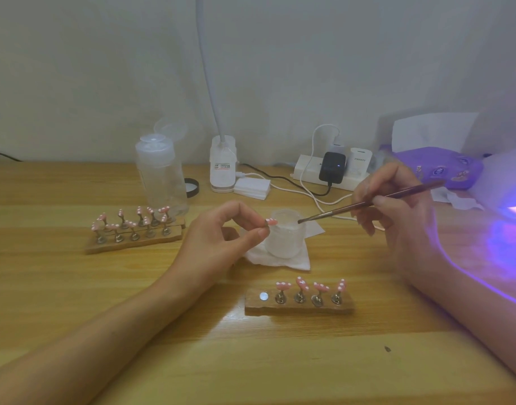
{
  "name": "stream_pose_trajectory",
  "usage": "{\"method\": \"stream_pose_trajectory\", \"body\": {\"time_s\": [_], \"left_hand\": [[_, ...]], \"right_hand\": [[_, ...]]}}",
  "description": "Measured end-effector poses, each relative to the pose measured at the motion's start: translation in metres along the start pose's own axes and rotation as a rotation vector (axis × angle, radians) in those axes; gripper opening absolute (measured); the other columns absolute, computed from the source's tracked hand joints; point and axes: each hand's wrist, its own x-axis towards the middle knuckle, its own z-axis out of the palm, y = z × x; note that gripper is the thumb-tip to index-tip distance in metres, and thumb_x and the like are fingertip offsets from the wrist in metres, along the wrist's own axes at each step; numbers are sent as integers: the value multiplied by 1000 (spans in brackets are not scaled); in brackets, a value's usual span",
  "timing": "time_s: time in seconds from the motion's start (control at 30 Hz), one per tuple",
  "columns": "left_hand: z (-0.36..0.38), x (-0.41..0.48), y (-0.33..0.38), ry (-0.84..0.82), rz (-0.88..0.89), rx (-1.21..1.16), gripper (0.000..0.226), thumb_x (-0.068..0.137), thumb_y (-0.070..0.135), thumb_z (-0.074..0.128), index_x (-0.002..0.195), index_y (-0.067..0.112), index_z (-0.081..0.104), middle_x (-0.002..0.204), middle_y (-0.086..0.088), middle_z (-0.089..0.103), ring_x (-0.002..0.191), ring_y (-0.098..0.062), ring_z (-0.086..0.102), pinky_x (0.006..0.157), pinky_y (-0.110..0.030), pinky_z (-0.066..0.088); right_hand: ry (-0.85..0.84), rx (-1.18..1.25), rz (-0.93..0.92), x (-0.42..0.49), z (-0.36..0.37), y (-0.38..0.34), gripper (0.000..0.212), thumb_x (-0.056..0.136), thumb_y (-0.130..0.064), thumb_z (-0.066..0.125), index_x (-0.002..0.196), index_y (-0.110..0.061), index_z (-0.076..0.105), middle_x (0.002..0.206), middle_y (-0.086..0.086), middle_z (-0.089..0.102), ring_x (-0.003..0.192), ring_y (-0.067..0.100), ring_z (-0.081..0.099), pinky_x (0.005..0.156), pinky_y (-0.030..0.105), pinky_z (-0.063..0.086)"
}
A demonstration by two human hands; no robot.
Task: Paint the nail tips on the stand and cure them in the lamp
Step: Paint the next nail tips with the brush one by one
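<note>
**Brush at the jar, one tip in hand**

At centre frame the left hand pinched a pink nail tip between thumb and forefinger, just beside the frosted jar. The right hand gripped a brush, bristles at the jar's rim. The stand sat lower centre; the lamp glowed violet at right.
</note>
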Motion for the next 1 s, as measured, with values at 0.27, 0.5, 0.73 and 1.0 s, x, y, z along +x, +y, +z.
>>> {"method": "stream_pose_trajectory", "body": {"time_s": [0.27,0.5,0.73,1.0], "left_hand": [[-3,-3,6,-22,20,-54,8,80,31,77,80,26,71,95,10,74,50,-6,48,49,-13,42],[-41,5,23,-283,114,46,14,72,45,83,76,35,75,89,11,73,66,-12,55,61,-15,42],[-33,-5,8,-698,76,120,16,75,22,86,82,33,79,89,19,58,82,1,55,76,-10,41],[-26,-6,2,-620,120,132,14,76,17,84,83,28,79,86,20,56,73,4,52,68,-6,38]], "right_hand": [[56,-3,-31,4,-8,0,37,75,3,39,72,-29,58,67,-1,59,53,15,50,46,19,39],[200,91,47,4,-5,2,20,79,-1,40,76,-18,51,65,-3,59,51,14,51,44,19,35],[235,142,114,1,0,4,22,81,-6,42,75,-24,54,62,-4,58,49,11,51,44,16,32],[265,77,141,1,3,7,28,81,-7,46,69,-29,59,62,-4,56,49,11,53,42,17,33]]}}
